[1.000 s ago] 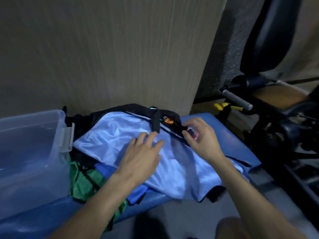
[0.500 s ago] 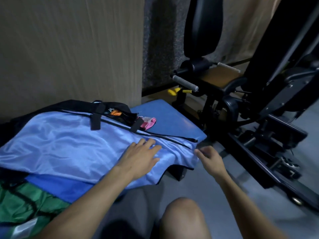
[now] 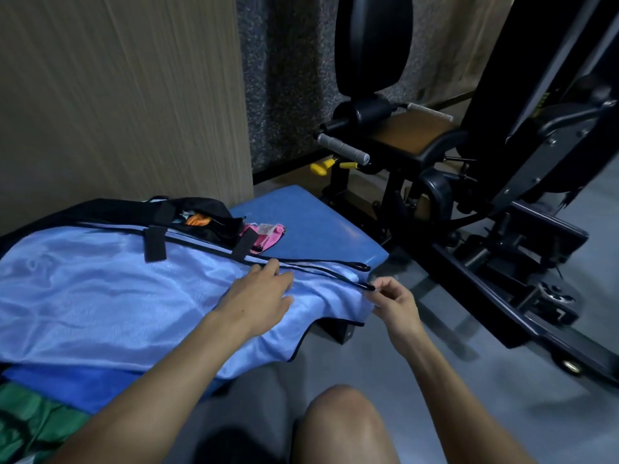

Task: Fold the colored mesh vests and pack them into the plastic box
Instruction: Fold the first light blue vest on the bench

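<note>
Here, line by line:

Top vest: your light blue vest (image 3: 100, 296) lies spread flat across the blue bench (image 3: 311, 222), filling the left and centre of the frame, likely so you can square it up before folding.

Left hand: your left hand (image 3: 258, 296) rests palm down on the cloth at centre frame, fingers straight and close together, gripping nothing; it seems to pin the fabric while the other hand works.

Right hand: your right hand (image 3: 392, 301), just right of centre, pinches the vest's black-trimmed corner between thumb and forefinger, the other fingers loosely curled; probably to pull that edge taut or lift it over.

Other vests: a darker blue vest (image 3: 67, 383) and a green vest (image 3: 30, 420) sit underneath at lower left, waiting their turn.

Pink cloth: a small pink piece (image 3: 268, 234) lies on the bench beyond the black strap (image 3: 154, 244).

Box: the plastic box is not in view.

Machine: a black gym machine (image 3: 469, 162) fills the right side.
</note>
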Demonstrator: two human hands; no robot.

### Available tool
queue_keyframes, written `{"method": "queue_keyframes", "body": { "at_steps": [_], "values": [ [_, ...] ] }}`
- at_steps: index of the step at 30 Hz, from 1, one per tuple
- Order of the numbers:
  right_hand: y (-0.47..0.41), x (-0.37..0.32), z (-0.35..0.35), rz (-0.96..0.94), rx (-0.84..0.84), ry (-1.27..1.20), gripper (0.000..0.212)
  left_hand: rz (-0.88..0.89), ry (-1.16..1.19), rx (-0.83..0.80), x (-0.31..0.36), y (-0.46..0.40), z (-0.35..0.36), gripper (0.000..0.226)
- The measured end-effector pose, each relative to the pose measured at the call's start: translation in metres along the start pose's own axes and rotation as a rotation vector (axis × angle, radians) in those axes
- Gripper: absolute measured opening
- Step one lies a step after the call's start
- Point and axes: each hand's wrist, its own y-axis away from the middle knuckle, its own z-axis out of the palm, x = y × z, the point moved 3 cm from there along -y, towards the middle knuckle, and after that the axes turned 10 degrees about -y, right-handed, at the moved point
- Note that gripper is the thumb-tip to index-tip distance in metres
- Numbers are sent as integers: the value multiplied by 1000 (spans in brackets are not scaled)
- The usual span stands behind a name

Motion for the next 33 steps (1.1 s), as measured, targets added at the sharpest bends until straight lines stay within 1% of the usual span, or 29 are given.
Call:
{"method": "queue_keyframes", "body": {
  "at_steps": [4,10,14,18,21,23,25,27,29,33],
  "values": [
    [-5,-5,1,-36,62,-26,26,4,-2,11,-5,-1,8,29],
    [-15,-3,15,-55,138,28,19,-11,-29,73,-10,1,14,33],
    [-18,0,21,-21,171,64,29,7,-50,132,-16,3,19,42],
    [-18,2,17,12,147,84,29,30,-77,217,-21,9,27,58],
    [-19,3,14,6,123,115,36,6,-157,298,-25,13,34,57],
    [-18,-1,15,6,91,151,39,-2,-188,291,-26,15,38,59],
    [-18,-8,18,-7,54,133,42,9,-209,296,-27,16,42,60],
    [-19,-18,20,-37,61,79,39,21,-229,317,-29,17,45,59],
    [-24,-34,23,-99,89,70,31,24,-228,333,-29,16,47,60],
    [-55,-91,28,-301,122,191,23,-2,-199,329,-28,7,45,62]
  ]
}}
